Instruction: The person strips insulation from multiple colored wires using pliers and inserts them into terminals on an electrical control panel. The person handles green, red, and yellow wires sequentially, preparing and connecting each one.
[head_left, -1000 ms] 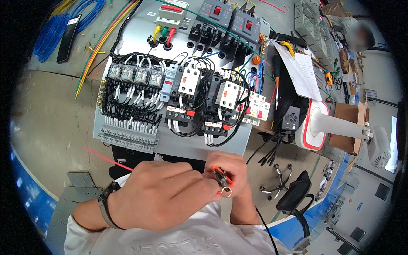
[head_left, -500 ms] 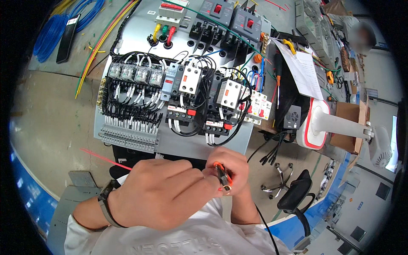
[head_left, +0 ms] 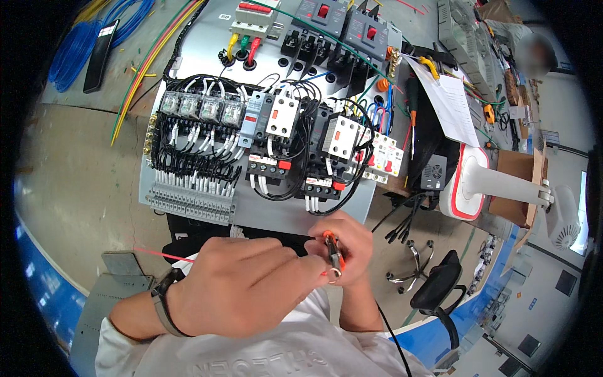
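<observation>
My left hand [head_left: 242, 286], a watch on its wrist, is closed around a thin red wire [head_left: 164, 255]. The wire's loose length sticks out to the left, and its other end shows as a bit of red by the pliers' jaws. In my right hand [head_left: 353, 242] is a small pair of pliers [head_left: 333, 254] with orange grips, jaws toward me. A small shiny curved piece shows at the jaw tips, too small to make out. Both hands meet in front of my chest, just below the near edge of the electrical panel [head_left: 276, 217].
Relays [head_left: 207, 110], contactors [head_left: 282, 117], breakers [head_left: 370, 34] and a terminal strip [head_left: 188, 204] fill the panel. Coiled blue wire [head_left: 72, 53] and a phone [head_left: 100, 56] lie at far left. Right of the panel are a screwdriver [head_left: 412, 122], paper sheets [head_left: 449, 107] and a white-and-red device [head_left: 461, 188].
The pliers have turned slightly and shifted a little to the right with my right hand. The red wire's loose end has dipped and drawn in toward my left hand.
</observation>
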`<state>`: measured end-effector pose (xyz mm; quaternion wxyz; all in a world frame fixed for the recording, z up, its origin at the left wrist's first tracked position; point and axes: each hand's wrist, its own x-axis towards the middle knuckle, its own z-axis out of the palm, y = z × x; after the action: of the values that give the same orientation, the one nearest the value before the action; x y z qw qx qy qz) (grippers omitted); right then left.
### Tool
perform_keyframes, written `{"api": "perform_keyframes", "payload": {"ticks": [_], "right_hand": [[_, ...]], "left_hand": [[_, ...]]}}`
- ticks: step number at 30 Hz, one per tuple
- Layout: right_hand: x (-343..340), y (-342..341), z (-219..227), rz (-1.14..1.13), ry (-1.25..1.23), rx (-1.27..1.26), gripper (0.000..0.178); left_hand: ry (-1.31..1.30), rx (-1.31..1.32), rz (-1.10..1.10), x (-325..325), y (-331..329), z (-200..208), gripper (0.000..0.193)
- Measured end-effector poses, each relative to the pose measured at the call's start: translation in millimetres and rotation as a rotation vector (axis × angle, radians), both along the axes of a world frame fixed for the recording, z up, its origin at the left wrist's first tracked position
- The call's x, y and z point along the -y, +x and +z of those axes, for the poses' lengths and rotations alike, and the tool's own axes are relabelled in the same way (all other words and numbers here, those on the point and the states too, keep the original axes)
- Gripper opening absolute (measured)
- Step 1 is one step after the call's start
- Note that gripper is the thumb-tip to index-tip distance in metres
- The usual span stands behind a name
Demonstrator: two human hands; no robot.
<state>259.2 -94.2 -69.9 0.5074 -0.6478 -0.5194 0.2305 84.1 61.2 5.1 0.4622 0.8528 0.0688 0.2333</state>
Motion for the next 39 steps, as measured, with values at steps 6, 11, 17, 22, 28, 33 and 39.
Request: {"api": "perform_keyframes", "payload": {"ticks": [6, 11, 17, 22, 28, 33, 39], "right_hand": [[3, 1, -4, -0.003, 0.015, 0.021, 0.032], [-2, 3, 3, 0.019, 0.033, 0.072, 0.028], [-3, 1, 3, 0.005, 0.043, 0.073, 0.022], [-5, -7, -5, -0.125, 0.125, 0.132, 0.016], [-7, -14, -16, -0.361, 0.239, 0.277, 0.020], [-12, -18, -21, -0.469, 0.294, 0.335, 0.024], [-12, -16, -18, -0.310, 0.244, 0.239, 0.021]], "left_hand": [[-0.013, -0.049, 0.051, 1, 0, 4, 0.022], [-0.017, -0.038, 0.073, 2, 0, 2, 0.022], [-0.018, -0.018, 0.073, 4, -1, 1, 0.026], [-0.022, -0.030, 0.033, 4, -1, 3, 0.031], [0.052, -0.008, 0.017, 5, -1, 4, 0.035], [0.036, 0.036, 0.079, 13, 2, 6, 0.033], [0.015, 0.014, 0.061, 6, 0, 7, 0.030]]}}
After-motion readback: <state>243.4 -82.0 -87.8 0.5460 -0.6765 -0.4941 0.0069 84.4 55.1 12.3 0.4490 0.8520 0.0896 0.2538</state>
